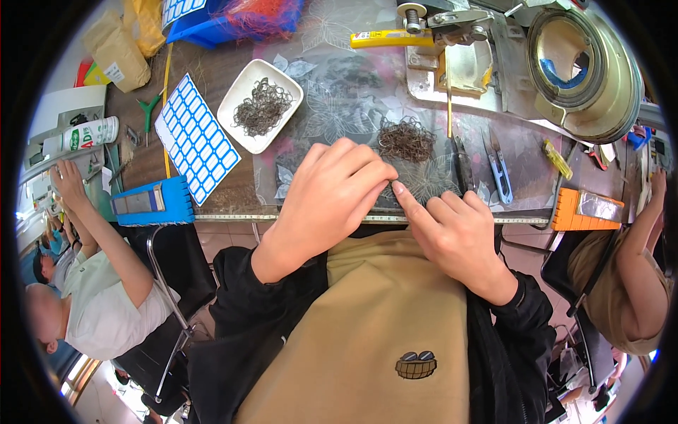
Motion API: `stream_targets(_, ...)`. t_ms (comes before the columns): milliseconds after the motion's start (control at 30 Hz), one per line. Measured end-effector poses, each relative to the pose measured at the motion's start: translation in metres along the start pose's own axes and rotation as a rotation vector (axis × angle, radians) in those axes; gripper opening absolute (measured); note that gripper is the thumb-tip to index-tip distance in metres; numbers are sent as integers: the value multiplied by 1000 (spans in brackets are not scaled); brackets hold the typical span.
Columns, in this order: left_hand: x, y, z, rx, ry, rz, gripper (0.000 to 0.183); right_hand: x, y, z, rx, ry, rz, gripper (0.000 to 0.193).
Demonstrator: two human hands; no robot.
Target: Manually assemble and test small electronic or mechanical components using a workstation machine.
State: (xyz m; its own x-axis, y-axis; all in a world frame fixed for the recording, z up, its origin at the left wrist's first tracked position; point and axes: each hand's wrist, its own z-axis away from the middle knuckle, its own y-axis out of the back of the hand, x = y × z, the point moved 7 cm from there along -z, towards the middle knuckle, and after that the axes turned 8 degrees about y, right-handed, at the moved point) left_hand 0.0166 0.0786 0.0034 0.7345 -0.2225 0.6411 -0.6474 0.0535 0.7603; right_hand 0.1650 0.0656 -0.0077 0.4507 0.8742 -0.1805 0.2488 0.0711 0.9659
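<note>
Pinching fingertips [390, 185] by tangled brown wire rings [405, 141]

Cluttered workbench [233, 187], metal-framed chair [166, 283], tiled floor [106, 403]

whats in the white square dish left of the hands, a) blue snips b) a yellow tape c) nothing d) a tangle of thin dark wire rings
d: the white square dish holds a tangle of thin dark wire rings, like the loose pile on the table just beyond the left hand and right hand; the blue snips lie on the mat to the right instead.
</note>
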Motion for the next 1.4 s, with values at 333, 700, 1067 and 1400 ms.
stream_targets(333, 14, -11, -21, -107, -181, -182, 23, 3, 0, 2, -68, 8, -48, 51)
stream_targets(700, 32, -10, -32, -159, -229, -321, 14, 2, -11, 12, 59, 8, -91, 49)
stream_targets(1067, 28, 9, -20, -92, -97, -32, 18, 10, 15, 15, 348, -91, -419, 31)
stream_targets(1400, 75, 44, -47, 174, -277, 136, 24, 46, 64, -10, 546, -267, -930, 5)
